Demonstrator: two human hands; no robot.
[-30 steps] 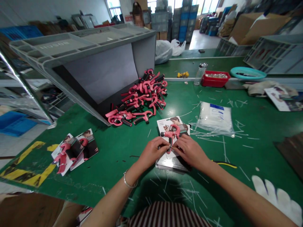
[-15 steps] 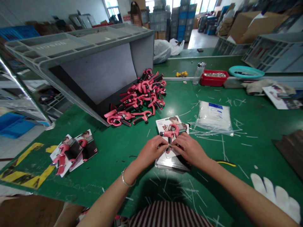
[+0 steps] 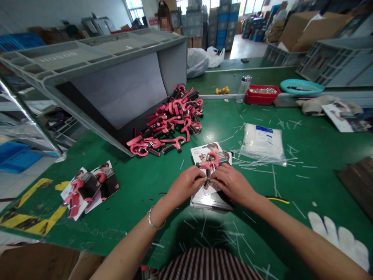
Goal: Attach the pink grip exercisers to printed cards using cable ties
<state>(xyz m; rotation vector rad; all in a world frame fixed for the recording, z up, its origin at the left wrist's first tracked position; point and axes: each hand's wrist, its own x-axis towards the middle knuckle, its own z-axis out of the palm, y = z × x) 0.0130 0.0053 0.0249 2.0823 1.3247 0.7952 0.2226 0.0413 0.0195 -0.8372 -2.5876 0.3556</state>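
A pink and black hand grip strengthener [image 3: 212, 159] lies on a printed backing card [image 3: 198, 153], on top of a stack of cards [image 3: 208, 203]. My left hand [image 3: 188, 181] pinches at its lower handle from the left. From the right, my right hand [image 3: 230, 179] closes its fingertips at the same spot. Between the fingertips is a small pale piece of a cable tie, mostly hidden by the fingers. Two carded hand grips [image 3: 78, 190] rest at the left of the table.
A grey crate [image 3: 96, 70] lies on its side, loose hand grips [image 3: 177, 116] spilling from it. At right are a bag of cable ties [image 3: 264, 142], scattered ties, yellow-handled pliers [image 3: 276, 200] and a white glove [image 3: 339, 239]. A red tray [image 3: 262, 95] stands behind.
The view has shifted slightly. Both hands stay pinched at the grip's lower handle, with only slight finger movement.
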